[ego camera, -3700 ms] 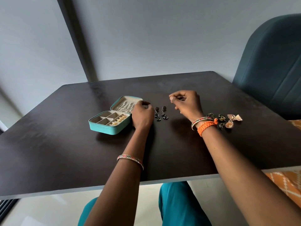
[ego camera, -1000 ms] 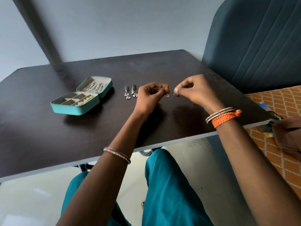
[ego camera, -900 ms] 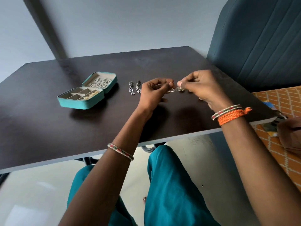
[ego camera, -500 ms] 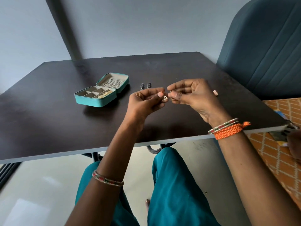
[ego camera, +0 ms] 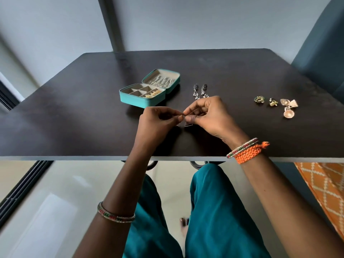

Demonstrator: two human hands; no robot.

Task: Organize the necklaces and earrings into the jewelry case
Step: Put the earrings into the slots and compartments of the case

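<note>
My left hand (ego camera: 156, 121) and right hand (ego camera: 208, 116) meet over the near middle, fingertips touching at twelve o'clock from my lap, both curled in a pinch on something too small to tell, forearms reaching in from five and seven o'clock.
</note>
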